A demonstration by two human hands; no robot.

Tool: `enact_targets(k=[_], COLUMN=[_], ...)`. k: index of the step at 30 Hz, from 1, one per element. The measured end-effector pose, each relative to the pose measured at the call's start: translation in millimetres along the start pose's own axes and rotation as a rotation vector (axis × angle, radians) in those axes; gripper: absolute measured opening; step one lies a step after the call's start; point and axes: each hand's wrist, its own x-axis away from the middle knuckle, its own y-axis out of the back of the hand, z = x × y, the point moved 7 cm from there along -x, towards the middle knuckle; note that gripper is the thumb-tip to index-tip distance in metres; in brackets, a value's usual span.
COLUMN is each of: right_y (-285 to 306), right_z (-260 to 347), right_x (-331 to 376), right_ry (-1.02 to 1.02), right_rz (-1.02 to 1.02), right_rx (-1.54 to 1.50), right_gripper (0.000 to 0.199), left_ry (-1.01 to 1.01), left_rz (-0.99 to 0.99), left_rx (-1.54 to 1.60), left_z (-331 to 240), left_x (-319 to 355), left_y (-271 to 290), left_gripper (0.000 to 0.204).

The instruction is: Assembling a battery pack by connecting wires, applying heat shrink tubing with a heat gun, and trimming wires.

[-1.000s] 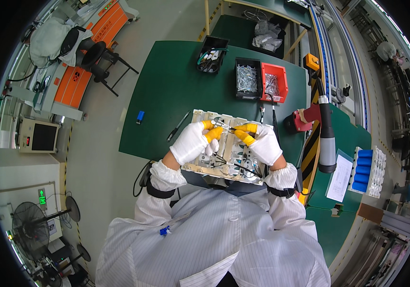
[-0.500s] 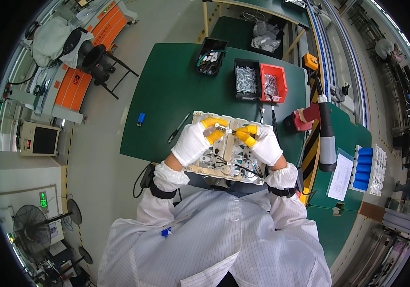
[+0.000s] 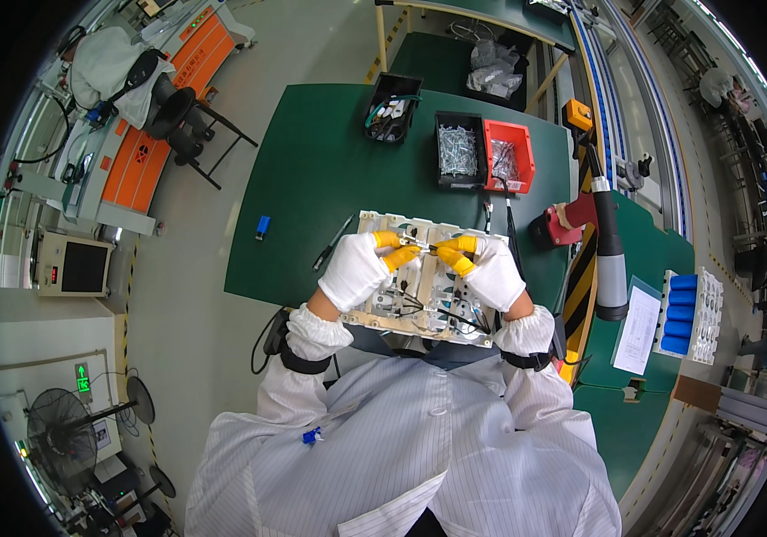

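A cream plastic frame (image 3: pixel 379 320) with black wires (image 3: pixel 412 302) and small metal parts lies at the near edge of the green table. Above its far half, both my hands wear white gloves with yellow fingertips. My left hand (image 3: pixel 358 268) pinches a small silvery metal piece (image 3: pixel 415 243). From the right, my right hand (image 3: pixel 491 268) has its fingers closed at the piece's dark end, which looks like a wire end or terminal. The fingertips hide much of the piece, so its exact kind is unclear.
On the green table (image 3: pixel 312 161) stand a black tool bin (image 3: pixel 392 112), a black screw bin (image 3: pixel 457 152) and a red screw bin (image 3: pixel 510 157). A pen (image 3: pixel 334 242) and a blue block (image 3: pixel 262 227) lie left. A grey-black power screwdriver (image 3: pixel 610 251) hangs right, near blue cylinders (image 3: pixel 680 313).
My hands stay together over the frame, and the small metal piece has tilted slightly between my fingers. The seated person at the far left has shifted a little.
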Motion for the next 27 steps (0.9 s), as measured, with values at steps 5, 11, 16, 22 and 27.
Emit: enact_targets(k=[5, 11, 16, 22, 27], right_y=[1, 2, -10, 9, 8], right_z=[-1, 2, 22, 30, 38], right_x=[-1, -7, -12, -5, 1], right_ry=[-0.002, -0.003, 0.128, 0.264, 0.170], right_rz=[-0.011, -0.051, -0.110, -0.362, -0.216], right_rx=[0.002, 0.014, 0.114, -0.042, -0.252], right_gripper=[0.020, 0.020, 0.020, 0.011, 0.016], left_ry=[0.080, -0.022, 0.007, 0.218, 0.129], left_rz=[-0.017, -0.159, -0.241, -0.206, -0.168], left_rx=[-0.036, 0.026, 0.092, 0.460, 0.457], left_z=[-6, -6, 7, 13, -5], left_x=[-1, -7, -6, -2, 1], left_y=[-1, -3, -6, -9, 1], left_gripper=[0.032, 0.034, 0.032, 0.026, 0.026])
